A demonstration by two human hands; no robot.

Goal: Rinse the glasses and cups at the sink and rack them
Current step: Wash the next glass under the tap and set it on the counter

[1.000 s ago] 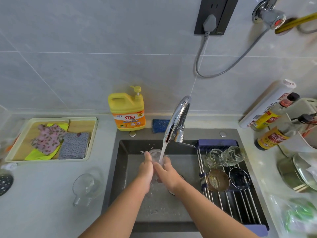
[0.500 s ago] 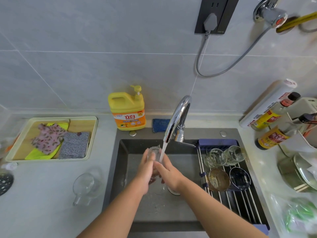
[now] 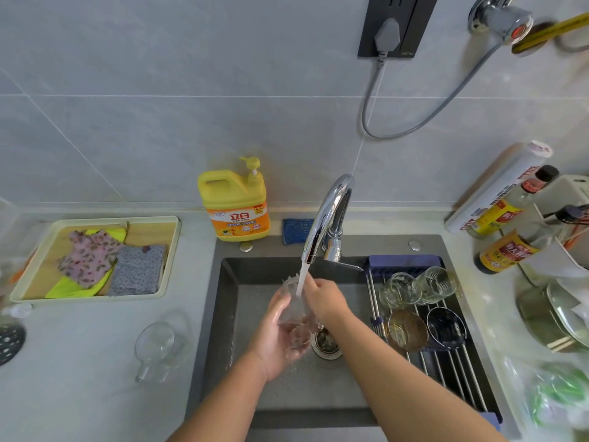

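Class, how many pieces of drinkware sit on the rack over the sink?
4, all on the rack: a clear glass back-left, a ribbed glass back-right, an amber cup front-left, a dark cup front-right. None seems hidden.

Faucet (image 3: 328, 218): polished chrome metal, mirror-glossy.
Sink (image 3: 229, 307): dark grey, matt, finely grained.
Drain strainer (image 3: 326, 344): shiny metal.
Held glass (image 3: 294, 317): clear glass, smooth, wet.
Rack (image 3: 459, 378): bright, smooth metal rods with blue plastic end pieces.
Racked glasses (image 3: 400, 290): clear glass; the right one is ribbed.
Amber bowl (image 3: 408, 330): brown-tinted glass, glossy.
Dark bowl (image 3: 446, 327): glossy; material unclear.
Detergent bottle (image 3: 234, 207): yellow plastic with a slight sheen and a glossy orange label.
Scrub pad (image 3: 298, 230): blue, rough, woven.
Tray (image 3: 173, 250): smooth cream plastic rim, wood-look floor.
Cloths (image 3: 89, 261): soft printed cloth, matt.
Table (image 3: 79, 362): pale, smooth, soft sheen.
Wall (image 3: 159, 106): grey tiles, smooth, satin.
Clear cup (image 3: 159, 346): transparent and glossy; glass or plastic, cannot tell.
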